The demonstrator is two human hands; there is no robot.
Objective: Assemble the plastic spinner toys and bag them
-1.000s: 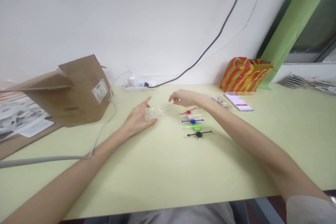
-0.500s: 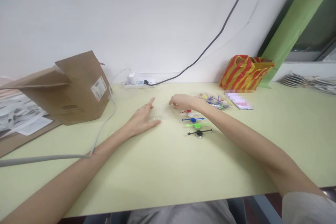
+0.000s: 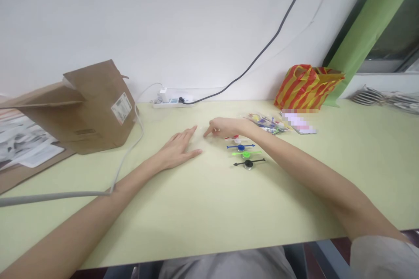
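- We log the left hand (image 3: 178, 150) flat on the desk (image 3: 163, 222), to the left of the row of plastic arrow spinners (image 3: 245, 153), well apart from the row.
- Its fingers (image 3: 186, 137) are wide, spread palm-down on the surface, and hold nothing we can see.
- We log the right hand (image 3: 225, 127) just beside the near-left end of the row, back of the hand up, nearest the red spinner (image 3: 233, 137), which it partly hides.
- Its fingers (image 3: 209, 131) are narrow, with the index stretched down toward the desk. We cannot tell whether they pinch anything, since the hand hides the inside of the grip.
- The row holds four spinners that we can identify, one behind another: red, blue (image 3: 241, 147), green (image 3: 246, 154) and black (image 3: 248, 164). A white piece (image 3: 237, 141) sits partly hidden between red and blue.
- Just behind the row lies a packet of multicoloured pieces (image 3: 266, 124).
- Behind it and to the right are a blurred phone (image 3: 299, 123) and a red-and-yellow striped plastic bag (image 3: 307, 88).
- Behind the row and to the left stands a white power strip (image 3: 172, 103).
- Far left of the row stands a brown cardboard box (image 3: 98, 109) with a white label, and a grey cable (image 3: 55, 194) runs across the desk.
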